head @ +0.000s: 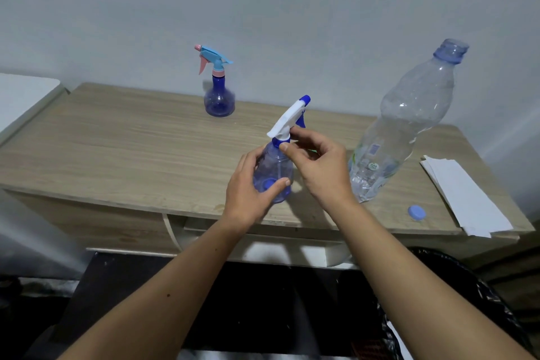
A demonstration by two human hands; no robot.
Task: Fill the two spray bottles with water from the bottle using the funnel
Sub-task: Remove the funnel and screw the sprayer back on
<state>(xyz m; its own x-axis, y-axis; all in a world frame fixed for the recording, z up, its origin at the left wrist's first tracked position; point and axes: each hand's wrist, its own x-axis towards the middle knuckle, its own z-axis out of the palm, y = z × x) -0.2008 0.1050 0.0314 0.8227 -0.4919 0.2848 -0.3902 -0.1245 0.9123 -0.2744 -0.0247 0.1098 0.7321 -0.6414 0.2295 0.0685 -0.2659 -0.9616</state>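
head view: left hand point(251, 187) wraps the round blue belly of the near spray bottle point(273, 172), thumb across the front, bottle standing close to the near edge of the wooden table point(117, 137). right hand point(318, 166) pinches the collar just under the white trigger head point(287, 118), fingertips curled on it, looks set to twist the head on or off, cannot tell which. this bottle is thin clear plastic, light, likely squashy if squeezed hard, so hold the belly loosely and turn at the ribbed collar; the trigger head is a poor grip since it swivels. whether there is water inside is unclear through the tint.

second spray bottle point(219, 96), blue with a pale blue and pink head, stands far centre, well apart from the hands, head on.

big water bottle point(409, 126) stands right of the hands, uncapped, mostly empty with a little water low down, so tall, light and easy to tip; thin crinkly wall, grip it mid body. its blue cap point(417, 212) lies near the front edge on the right, beside white paper sheets point(467, 199) that overhang that edge slightly.

no funnel seen in frame.

room: broad bare tabletop left and between the two spray bottles; right side is crowded; the near edge is close to the held bottle, so work further in.
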